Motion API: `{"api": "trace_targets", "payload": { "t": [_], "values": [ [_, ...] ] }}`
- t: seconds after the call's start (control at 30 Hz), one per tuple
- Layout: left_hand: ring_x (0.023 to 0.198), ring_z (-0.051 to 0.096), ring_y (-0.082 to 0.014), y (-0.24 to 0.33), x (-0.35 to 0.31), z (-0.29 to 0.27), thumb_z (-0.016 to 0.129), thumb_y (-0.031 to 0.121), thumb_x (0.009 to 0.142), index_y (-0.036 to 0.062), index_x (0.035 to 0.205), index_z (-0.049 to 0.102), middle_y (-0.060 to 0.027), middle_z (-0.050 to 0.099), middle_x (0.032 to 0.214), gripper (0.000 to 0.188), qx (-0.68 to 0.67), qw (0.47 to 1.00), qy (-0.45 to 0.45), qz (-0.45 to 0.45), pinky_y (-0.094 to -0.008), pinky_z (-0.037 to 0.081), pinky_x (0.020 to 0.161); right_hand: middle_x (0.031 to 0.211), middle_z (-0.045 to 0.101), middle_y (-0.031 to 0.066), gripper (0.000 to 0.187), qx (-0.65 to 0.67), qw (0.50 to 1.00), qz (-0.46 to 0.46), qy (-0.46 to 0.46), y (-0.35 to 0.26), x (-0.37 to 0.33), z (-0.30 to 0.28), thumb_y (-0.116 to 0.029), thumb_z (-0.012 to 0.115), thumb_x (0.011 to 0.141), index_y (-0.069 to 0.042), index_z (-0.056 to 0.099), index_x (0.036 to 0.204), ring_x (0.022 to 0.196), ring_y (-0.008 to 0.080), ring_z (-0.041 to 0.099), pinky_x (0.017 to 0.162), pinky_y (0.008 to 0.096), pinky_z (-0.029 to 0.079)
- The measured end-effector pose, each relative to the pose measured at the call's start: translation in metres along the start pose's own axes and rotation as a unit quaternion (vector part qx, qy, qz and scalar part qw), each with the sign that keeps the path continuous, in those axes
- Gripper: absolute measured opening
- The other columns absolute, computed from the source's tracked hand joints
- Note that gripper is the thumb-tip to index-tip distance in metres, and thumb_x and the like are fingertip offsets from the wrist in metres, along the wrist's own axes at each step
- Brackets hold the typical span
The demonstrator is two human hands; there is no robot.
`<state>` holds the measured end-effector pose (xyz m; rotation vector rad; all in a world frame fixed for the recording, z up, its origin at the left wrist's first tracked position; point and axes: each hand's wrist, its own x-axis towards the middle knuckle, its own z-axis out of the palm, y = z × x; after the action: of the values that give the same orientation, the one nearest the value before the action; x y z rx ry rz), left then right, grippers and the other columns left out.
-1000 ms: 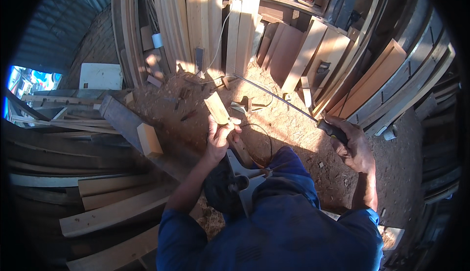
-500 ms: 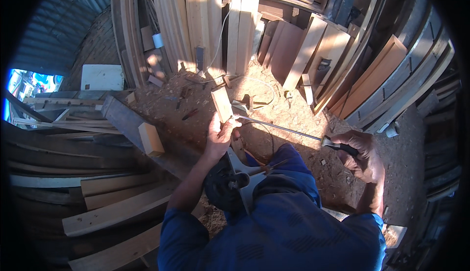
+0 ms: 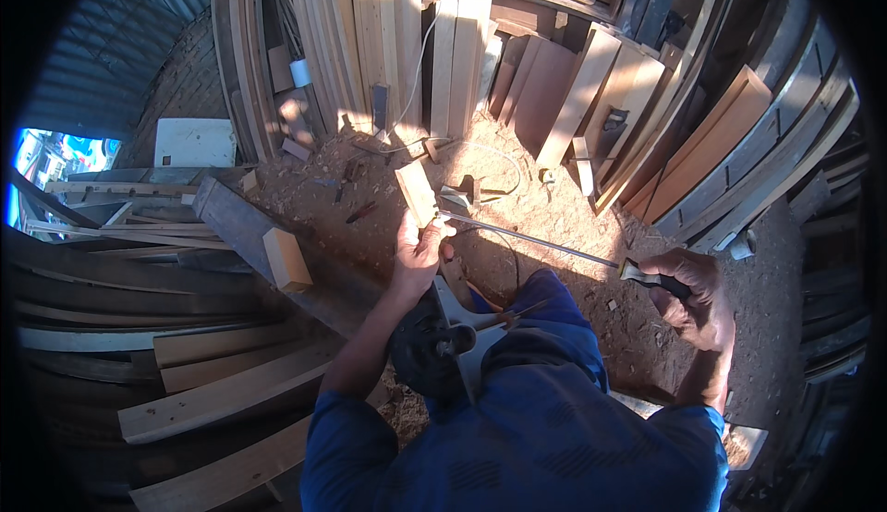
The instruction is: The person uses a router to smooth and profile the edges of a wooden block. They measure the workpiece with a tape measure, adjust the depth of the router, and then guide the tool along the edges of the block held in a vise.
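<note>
My left hand [image 3: 420, 251] grips a short pale wooden block [image 3: 416, 188], which stands up tilted above the fingers. In my right hand [image 3: 695, 304] is the dark-and-light handle of a long-shafted screwdriver [image 3: 540, 240]. The steel shaft runs across in front of my lap, and its far end meets the block beside my left thumb and fingertips. Whether a screw sits at that tip is too small to tell. Below my left hand, close to my body, are a grey pronged piece [image 3: 469, 336] and a dark rounded thing [image 3: 423, 350].
A second short block [image 3: 287, 261] sits on a dark beam [image 3: 242, 235] at the left. Planks [image 3: 222, 392] are stacked lower left. Tall boards [image 3: 388, 41] lean at the back, and more boards [image 3: 707, 142] at the right. Shavings cover the ground, where a pale cord [image 3: 516, 163] curls.
My right hand has shifted a little to the right, with the screwdriver's handle moving along. The left hand and block stay nearly where they were.
</note>
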<state>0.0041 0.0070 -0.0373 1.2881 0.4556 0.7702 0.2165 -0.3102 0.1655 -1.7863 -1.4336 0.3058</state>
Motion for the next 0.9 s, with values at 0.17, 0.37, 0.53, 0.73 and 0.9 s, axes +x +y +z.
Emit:
{"api": "trace_targets", "payload": {
  "t": [0.17, 0.37, 0.53, 0.73, 0.9],
  "values": [
    [0.090, 0.064, -0.0133, -0.001, -0.002, 0.001, 0.054, 0.019, 0.107, 0.0042, 0.150, 0.038, -0.0096, 0.060, 0.118, 0.048, 0.000, 1.000, 0.004, -0.007, -0.0261, 0.052, 0.061, 0.086, 0.071, 0.0129, 0.034, -0.035, 0.999, -0.016, 0.006, 0.005, -0.002, 0.004, -0.033, 0.071, 0.093, -0.001, 0.073, 0.105, 0.071, 0.0220, 0.068, 0.064, 0.0340, 0.051],
    [0.092, 0.063, -0.0131, 0.001, -0.001, 0.002, 0.054, 0.019, 0.107, 0.0050, 0.150, 0.038, -0.0100, 0.059, 0.119, 0.048, -0.012, 1.000, 0.007, -0.015, -0.0260, 0.052, 0.061, 0.086, 0.071, 0.0128, 0.033, -0.019, 1.000, -0.009, 0.003, 0.004, -0.002, 0.003, -0.032, 0.071, 0.093, -0.002, 0.073, 0.105, 0.072, 0.0222, 0.068, 0.064, 0.0341, 0.052],
    [0.092, 0.063, -0.0128, 0.001, -0.001, 0.002, 0.054, 0.018, 0.107, 0.0052, 0.151, 0.038, -0.0092, 0.059, 0.119, 0.048, -0.004, 1.000, 0.000, -0.003, -0.0259, 0.052, 0.061, 0.086, 0.071, 0.0126, 0.032, -0.017, 1.000, 0.002, -0.002, 0.004, -0.001, 0.002, -0.032, 0.070, 0.093, -0.002, 0.073, 0.105, 0.073, 0.0228, 0.069, 0.065, 0.0343, 0.052],
    [0.084, 0.062, -0.0095, 0.005, -0.003, 0.005, 0.052, 0.014, 0.108, 0.0052, 0.128, 0.052, -0.0071, 0.063, 0.111, 0.022, 0.013, 1.000, 0.016, 0.003, -0.0223, 0.051, 0.059, 0.086, 0.071, 0.0124, 0.025, -0.066, 0.997, -0.015, -0.020, 0.008, 0.000, 0.002, -0.025, 0.070, 0.093, -0.003, 0.073, 0.103, 0.073, 0.0241, 0.070, 0.065, 0.0347, 0.053],
    [0.069, 0.059, -0.0080, 0.006, 0.000, 0.009, 0.053, 0.016, 0.108, 0.0060, 0.125, 0.053, -0.0064, 0.065, 0.102, 0.020, 0.014, 0.999, 0.037, 0.004, -0.0221, 0.049, 0.057, 0.086, 0.072, 0.0134, 0.025, -0.066, 0.998, -0.002, 0.015, -0.001, -0.001, -0.003, -0.025, 0.072, 0.093, -0.002, 0.073, 0.101, 0.072, 0.0251, 0.071, 0.064, 0.0356, 0.053]
  ]
}}
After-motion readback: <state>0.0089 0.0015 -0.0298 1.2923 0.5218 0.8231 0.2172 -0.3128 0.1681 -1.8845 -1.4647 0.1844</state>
